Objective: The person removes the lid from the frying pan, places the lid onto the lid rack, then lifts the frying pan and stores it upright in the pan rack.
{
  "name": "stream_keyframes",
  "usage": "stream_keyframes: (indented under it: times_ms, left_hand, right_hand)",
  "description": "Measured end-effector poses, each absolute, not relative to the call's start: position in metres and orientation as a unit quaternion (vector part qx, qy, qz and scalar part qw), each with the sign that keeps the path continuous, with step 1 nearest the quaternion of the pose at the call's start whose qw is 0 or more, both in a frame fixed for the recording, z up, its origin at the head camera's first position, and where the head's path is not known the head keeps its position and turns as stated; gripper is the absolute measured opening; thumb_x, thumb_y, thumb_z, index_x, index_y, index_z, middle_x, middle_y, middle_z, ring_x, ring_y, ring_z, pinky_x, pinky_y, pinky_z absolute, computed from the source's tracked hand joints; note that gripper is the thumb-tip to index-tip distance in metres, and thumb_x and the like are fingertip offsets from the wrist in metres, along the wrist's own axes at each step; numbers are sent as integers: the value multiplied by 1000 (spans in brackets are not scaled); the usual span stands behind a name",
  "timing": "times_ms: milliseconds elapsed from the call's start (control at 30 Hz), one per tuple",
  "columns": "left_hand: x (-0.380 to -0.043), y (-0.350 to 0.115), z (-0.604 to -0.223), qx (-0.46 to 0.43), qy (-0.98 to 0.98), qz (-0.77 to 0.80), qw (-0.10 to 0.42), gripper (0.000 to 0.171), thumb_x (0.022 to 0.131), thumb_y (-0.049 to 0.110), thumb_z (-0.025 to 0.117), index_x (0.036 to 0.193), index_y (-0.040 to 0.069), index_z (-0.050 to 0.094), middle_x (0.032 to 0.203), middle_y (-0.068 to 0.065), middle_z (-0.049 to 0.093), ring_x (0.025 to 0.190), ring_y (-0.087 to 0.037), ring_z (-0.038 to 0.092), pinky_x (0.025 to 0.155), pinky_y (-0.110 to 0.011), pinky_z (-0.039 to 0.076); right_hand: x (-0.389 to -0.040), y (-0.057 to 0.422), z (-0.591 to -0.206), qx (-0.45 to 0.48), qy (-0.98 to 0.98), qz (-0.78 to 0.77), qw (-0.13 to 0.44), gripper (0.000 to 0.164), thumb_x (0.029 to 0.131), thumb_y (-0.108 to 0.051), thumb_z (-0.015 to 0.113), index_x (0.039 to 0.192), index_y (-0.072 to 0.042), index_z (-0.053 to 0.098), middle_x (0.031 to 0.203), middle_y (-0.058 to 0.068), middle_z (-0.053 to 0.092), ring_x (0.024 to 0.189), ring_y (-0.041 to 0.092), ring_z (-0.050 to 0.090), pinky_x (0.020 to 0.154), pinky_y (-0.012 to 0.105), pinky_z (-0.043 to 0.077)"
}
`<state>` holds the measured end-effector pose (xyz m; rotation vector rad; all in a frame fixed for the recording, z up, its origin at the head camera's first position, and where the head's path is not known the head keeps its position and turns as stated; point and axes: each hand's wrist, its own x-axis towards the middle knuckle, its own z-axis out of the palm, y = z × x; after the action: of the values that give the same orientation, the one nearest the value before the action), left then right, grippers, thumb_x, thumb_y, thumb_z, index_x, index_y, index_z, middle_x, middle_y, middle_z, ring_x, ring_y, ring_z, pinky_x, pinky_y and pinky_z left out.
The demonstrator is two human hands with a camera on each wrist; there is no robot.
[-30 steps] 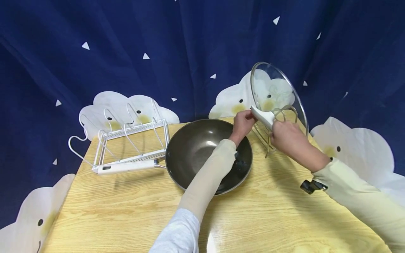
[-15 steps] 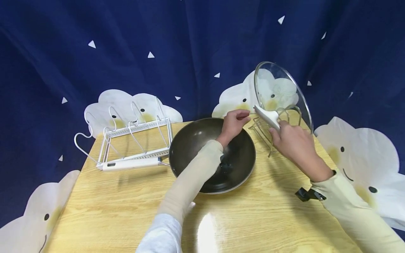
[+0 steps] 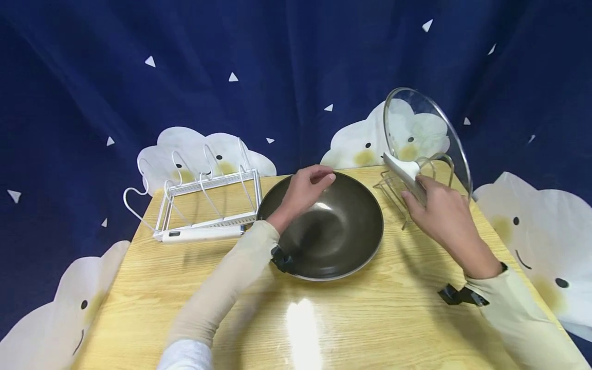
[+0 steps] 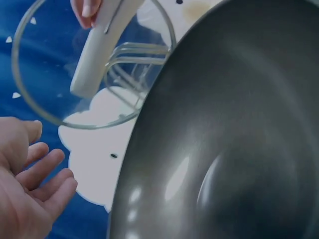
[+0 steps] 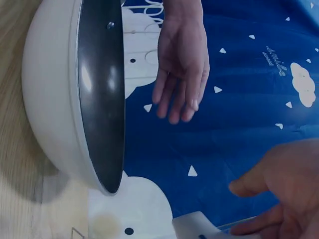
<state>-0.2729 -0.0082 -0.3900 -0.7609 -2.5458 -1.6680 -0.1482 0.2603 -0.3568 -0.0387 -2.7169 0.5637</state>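
A dark wok point(image 3: 333, 221) with a white handle point(image 3: 203, 234) rests on the table. Over its left part hovers my left hand point(image 3: 302, 190), holding nothing, its fingers loosely bent in the left wrist view. On the right a glass lid point(image 3: 430, 115) stands tilted at a wire rack point(image 3: 393, 192). My right hand point(image 3: 446, 213) is at the lid's white handle point(image 3: 404, 172). In the right wrist view its thumb point(image 5: 246, 185) stands apart from the handle, while its fingers are near or touching it; contact is partly hidden.
A white metal rack point(image 3: 208, 223) with several upright loops stands at the back left, just behind the wok's handle. A blue curtain point(image 3: 287, 67) with white clouds hangs behind the wooden table point(image 3: 370, 318).
My left hand has drawn back from the lid's handle leftward over the wok. The right hand's thumb has come away from the handle. The lid keeps its place at the wire rack.
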Motion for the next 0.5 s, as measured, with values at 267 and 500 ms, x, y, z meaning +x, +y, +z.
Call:
stream_keyframes:
  times_ms: [267,500]
  left_hand:
    - [-256,-62,-381,-230,-843,-486,4,37,101,36,65,129,12,67,122,-2,72,115,-14,67,102,-31,51]
    - [-244,-97,-380,-245,-862,-444,7,43,100,36,65,133,9,64,130,-7,69,124,-16,61,107,-37,47]
  right_hand:
    - [-139,251,-362,44,-931,221,288,39,93,-21,70,125,0,67,114,28,70,93,54,66,68,64,45]
    - [-130,243,-362,96,-889,234,381,36,87,-14,72,120,0,71,111,24,73,80,47,70,62,59,49]
